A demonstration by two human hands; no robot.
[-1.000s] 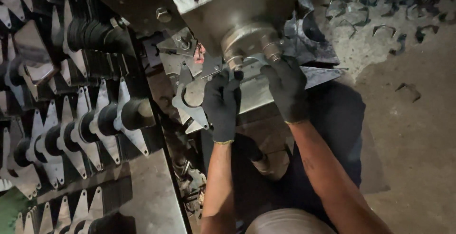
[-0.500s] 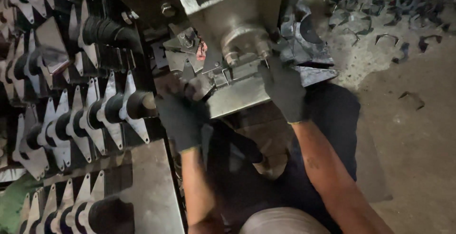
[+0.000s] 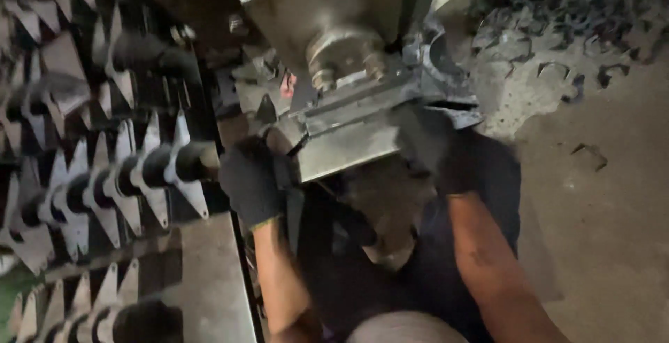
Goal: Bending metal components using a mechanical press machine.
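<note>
This is a metalworking shop, a stamping or press station by the look of it. A heavy steel press machine (image 3: 327, 43) with a round ram fitting stands over a die block (image 3: 348, 141). Rows of identical stamped metal plates (image 3: 132, 190) hang threaded on dark rods (image 3: 188, 162) to the left. Offcut metal scraps (image 3: 557, 50) lie heaped on the dusty concrete floor (image 3: 613, 217). Both hands wear dark work gloves (image 3: 251, 179).

I see a flat grey metal plate (image 3: 296, 214) standing on edge under the steel press block (image 3: 348, 141), pinched in my gloved left hand (image 3: 252, 179); my gloved right hand (image 3: 446, 155) rests against the block's right end.
</note>
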